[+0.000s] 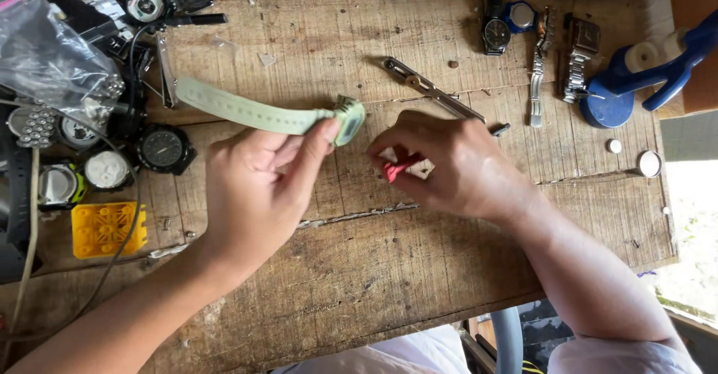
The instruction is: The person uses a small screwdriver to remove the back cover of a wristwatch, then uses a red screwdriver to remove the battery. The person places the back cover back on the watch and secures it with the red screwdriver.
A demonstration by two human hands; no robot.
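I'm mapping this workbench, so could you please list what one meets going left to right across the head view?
Yellow plastic block → left hand holding a pale green watch → right hand with a red tool → steel watch bracelet → blue press tool.

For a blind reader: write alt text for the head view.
A person's left hand holds a pale green watch by its strap over a worn wooden bench, while the right hand grips a small red tool. Watches and parts lie around the edges.

Worn wooden workbench (374,269), watches (161,148), yellow holder (105,228), blue press (636,82)
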